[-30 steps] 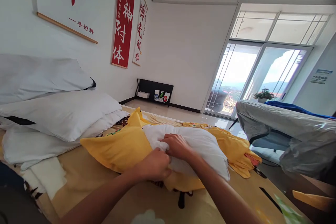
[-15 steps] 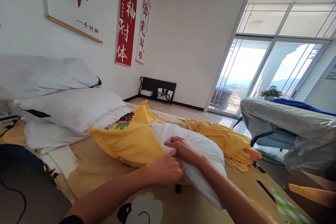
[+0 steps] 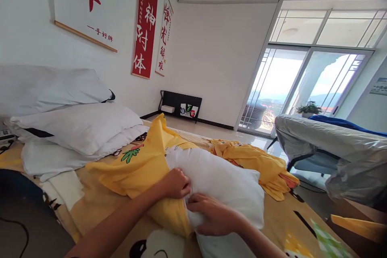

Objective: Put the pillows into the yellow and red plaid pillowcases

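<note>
A white pillow (image 3: pixel 223 173) lies on the bed, its left part inside a yellow pillowcase (image 3: pixel 142 173) printed with a green-leafed figure. My left hand (image 3: pixel 175 183) is closed on the pillowcase at its opening edge, knuckles up. Just right of it and a little nearer to me, my right hand (image 3: pixel 214 213) grips the white pillow beside that edge, fingers curled into its fabric. The pillow's right half is uncovered. The fingertips of both hands are partly hidden in the cloth.
Several white pillows (image 3: pixel 81 125) are piled at the left against the wall. Crumpled yellow cloth (image 3: pixel 256 165) lies behind the pillow on the patterned bed sheet (image 3: pixel 266 229). A plastic-covered table (image 3: pixel 320 133) and a chair (image 3: pixel 314 163) stand right; a low black shelf (image 3: pixel 181 102) is at the back.
My left hand has moved left and up, drawing the pillowcase edge along. My right hand has come down toward me onto the pillow's near side. The pillowcase's near edge now hangs lower.
</note>
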A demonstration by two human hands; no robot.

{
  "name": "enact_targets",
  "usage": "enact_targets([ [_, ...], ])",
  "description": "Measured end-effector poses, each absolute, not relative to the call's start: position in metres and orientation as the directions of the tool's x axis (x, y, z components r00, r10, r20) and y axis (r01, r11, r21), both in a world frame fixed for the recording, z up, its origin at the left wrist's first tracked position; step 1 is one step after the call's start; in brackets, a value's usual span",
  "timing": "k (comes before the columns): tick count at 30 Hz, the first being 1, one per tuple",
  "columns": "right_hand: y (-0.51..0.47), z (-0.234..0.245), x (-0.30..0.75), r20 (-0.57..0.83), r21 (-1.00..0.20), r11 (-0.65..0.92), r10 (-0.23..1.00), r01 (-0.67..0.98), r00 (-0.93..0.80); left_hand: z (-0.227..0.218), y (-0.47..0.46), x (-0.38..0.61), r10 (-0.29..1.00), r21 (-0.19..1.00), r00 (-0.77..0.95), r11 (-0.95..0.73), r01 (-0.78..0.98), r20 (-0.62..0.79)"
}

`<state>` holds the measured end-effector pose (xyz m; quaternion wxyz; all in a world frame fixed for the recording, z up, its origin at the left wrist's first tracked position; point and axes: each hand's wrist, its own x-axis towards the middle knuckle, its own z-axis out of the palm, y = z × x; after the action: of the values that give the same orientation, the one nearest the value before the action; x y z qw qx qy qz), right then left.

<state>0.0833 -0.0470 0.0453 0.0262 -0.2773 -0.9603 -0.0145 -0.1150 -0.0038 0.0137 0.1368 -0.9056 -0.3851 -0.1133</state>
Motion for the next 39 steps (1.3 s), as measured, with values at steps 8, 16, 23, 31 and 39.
enact_targets([
  [8,0.059,0.078,0.14,0.239,-0.283,0.204,0.961,0.937,-0.137,-0.016,-0.023,-0.117,0.686,0.013,0.688,-0.71,0.704,0.237],
  [16,0.029,0.046,0.103,0.296,-0.17,0.13,0.952,0.977,-0.075,0.07,0.036,-0.111,0.773,-0.019,0.41,-0.459,0.888,0.484],
  [23,-0.022,0.072,0.111,0.489,0.001,0.139,0.864,0.99,-0.122,0.119,0.078,-0.049,0.737,-0.098,0.498,-0.514,0.852,0.456],
  [31,-0.013,0.165,0.099,0.673,0.132,0.11,0.72,0.985,-0.17,0.198,0.045,-0.02,0.649,0.022,0.413,-0.552,0.834,0.639],
  [39,-0.019,0.073,0.15,0.66,0.256,0.422,0.581,0.87,-0.476,0.073,0.038,-0.071,0.724,0.249,0.378,-0.596,0.763,0.577],
])
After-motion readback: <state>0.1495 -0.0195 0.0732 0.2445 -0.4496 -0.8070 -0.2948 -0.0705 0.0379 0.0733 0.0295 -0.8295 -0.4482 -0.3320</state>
